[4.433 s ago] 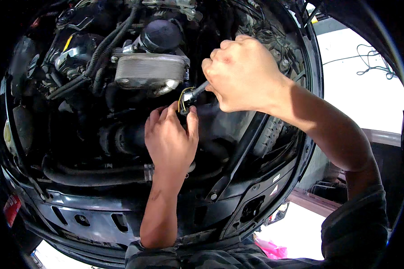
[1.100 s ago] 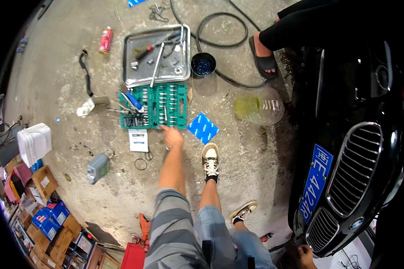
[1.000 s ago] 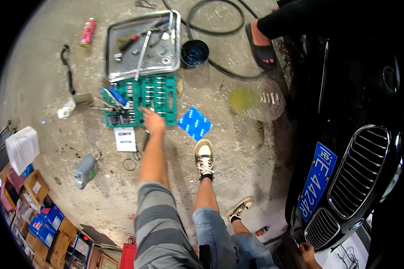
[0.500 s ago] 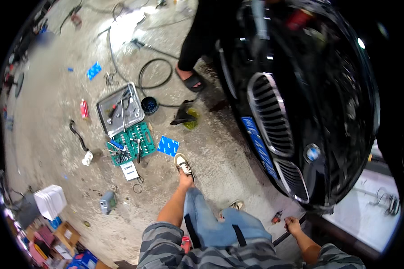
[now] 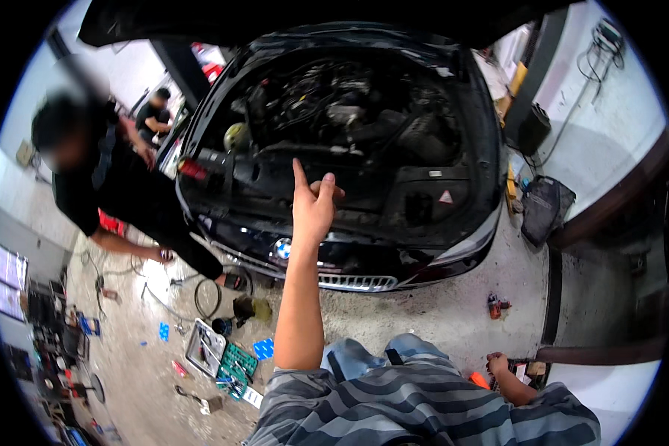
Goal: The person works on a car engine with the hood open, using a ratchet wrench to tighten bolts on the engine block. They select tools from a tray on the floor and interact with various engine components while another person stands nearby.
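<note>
My left hand (image 5: 316, 208) is raised in front of the black car (image 5: 349, 262), whose hood is up. The index finger stretches forward and the thumb stands up, while the other fingers are partly folded; it holds nothing. Beyond the fingertip lies the uncovered engine (image 5: 342, 111), and in this view the hand overlaps the dark front panel (image 5: 260, 178) of the bay. Whether the finger touches the car, I cannot tell. Low at my right side, my right hand (image 5: 498, 363) hangs with its fingers loosely curled, and no object shows in it.
Left of the car stands a person in black (image 5: 119, 175); another person (image 5: 154, 117) is farther back. On the floor are an open green socket set (image 5: 236, 366), a metal tray (image 5: 195, 348), a coiled hose (image 5: 198, 299) and a red power tool (image 5: 496, 305). A dark bag (image 5: 546, 210) lies at right.
The view has swung from the floor tools up to the open engine bay. My left hand has come up into view with its index finger extended. My right hand remains low at my side.
</note>
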Available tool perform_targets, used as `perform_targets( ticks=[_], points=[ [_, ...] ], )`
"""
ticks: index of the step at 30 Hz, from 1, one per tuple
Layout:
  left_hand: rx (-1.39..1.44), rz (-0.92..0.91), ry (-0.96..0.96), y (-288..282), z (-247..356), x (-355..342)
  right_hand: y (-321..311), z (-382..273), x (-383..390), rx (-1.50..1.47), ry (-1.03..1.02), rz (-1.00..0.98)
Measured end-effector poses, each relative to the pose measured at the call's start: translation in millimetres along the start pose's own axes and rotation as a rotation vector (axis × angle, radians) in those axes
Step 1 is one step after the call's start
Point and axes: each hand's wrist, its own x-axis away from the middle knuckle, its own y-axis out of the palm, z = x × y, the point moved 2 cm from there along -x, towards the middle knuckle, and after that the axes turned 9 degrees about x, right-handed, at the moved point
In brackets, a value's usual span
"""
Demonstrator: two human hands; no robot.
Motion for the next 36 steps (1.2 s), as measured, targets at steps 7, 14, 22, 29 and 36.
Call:
perform_targets(
  ticks=[7, 14, 22, 29, 36],
  points=[
    [-0.313, -0.467, -0.126, 176.6, -55.2, 37.2, -75.9, -38.7, -75.9, -0.177, -0.238, 0.127],
    [-0.402, -0.755, -0.666, 261.4, -183.4, 39.6, -148.9, -126.7, -113.3, -0.258, -0.360, 0.181],
    [-0.531, -0.652, -0.311, 433.5, -214.1, -104.0, -238.0, -168.3, -187.3, -0.193, -0.287, 0.266],
    [-0.312, -0.252, -0.209, 500.4, -259.7, -172.2, -311.3, -401.7, -230.8, 0.175, -0.543, 0.120],
    [-0.842, 0.119, 0.375, 598.4, -313.0, -344.2, -338.8, -738.9, -328.7, 0.186, -1.282, 0.246]
  ],
)
